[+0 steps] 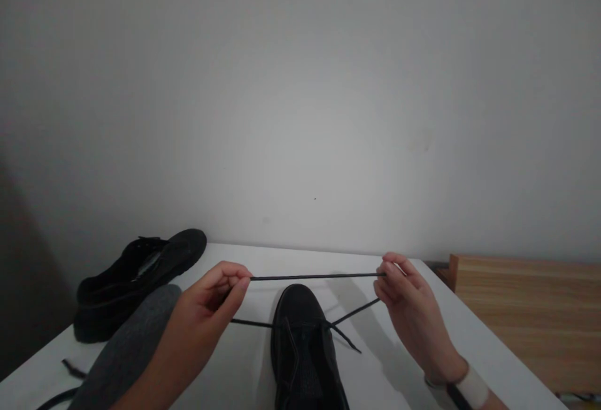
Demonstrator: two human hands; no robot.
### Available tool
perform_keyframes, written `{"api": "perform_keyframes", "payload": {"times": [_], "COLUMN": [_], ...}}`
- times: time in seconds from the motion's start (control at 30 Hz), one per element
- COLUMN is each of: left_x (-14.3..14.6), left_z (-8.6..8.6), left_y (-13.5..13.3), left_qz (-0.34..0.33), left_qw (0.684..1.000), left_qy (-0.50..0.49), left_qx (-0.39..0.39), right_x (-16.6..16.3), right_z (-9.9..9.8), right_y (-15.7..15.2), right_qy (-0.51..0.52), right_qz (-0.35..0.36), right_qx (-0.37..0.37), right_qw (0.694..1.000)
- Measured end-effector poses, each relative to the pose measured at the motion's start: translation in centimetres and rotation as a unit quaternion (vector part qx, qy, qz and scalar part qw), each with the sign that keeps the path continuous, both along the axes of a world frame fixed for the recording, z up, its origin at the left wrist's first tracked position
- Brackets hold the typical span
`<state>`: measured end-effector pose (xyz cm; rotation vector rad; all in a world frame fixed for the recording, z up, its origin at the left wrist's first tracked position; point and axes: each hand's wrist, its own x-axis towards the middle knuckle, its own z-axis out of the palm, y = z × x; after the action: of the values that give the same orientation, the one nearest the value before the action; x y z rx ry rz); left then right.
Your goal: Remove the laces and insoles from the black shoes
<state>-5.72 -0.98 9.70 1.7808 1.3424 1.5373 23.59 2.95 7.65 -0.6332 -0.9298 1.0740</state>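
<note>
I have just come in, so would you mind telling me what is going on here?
A person is holding a black lace stretched straight between the left hand and the right hand. Lengths of lace also run from both hands to the shoe in front of them, and a short loose end sticks out on its right. The other shoe sits off to the left on the white table.

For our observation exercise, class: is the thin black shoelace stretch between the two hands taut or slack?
Taut: the thin black shoelace runs straight, unsagging, from left hand to right hand.
</note>
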Motion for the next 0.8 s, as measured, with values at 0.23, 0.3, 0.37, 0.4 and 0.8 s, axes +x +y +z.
{"api": "perform_keyframes", "payload": {"times": [0.23,0.3,0.37,0.4,0.8], "left_x": [-1.8,-2.0,-2.1,-2.0,-1.2], "left_z": [4.6,6.3,8.0,8.8,15.2], "left_y": [-1.1,-1.3,-1.5,-1.7,-4.6], "left_qz": [0.058,0.071,0.092,0.103,0.2], "left_qw": [0.983,0.978,0.971,0.966,0.904], "left_qy": [0.129,0.145,0.154,0.159,0.068], "left_qx": [0.113,0.131,0.155,0.174,0.372], "right_x": [2.1,1.9,1.3,0.8,-10.1], "right_z": [2.1,2.8,3.4,3.7,6.3], "right_y": [-0.1,-0.5,-1.1,-1.5,-6.1], "right_qy": [-0.015,-0.026,-0.064,-0.096,-0.447], "right_qz": [-0.068,-0.073,-0.075,-0.075,0.147], "right_qx": [0.036,0.046,0.054,0.059,0.109], "right_qw": [0.997,0.996,0.994,0.991,0.876]}}
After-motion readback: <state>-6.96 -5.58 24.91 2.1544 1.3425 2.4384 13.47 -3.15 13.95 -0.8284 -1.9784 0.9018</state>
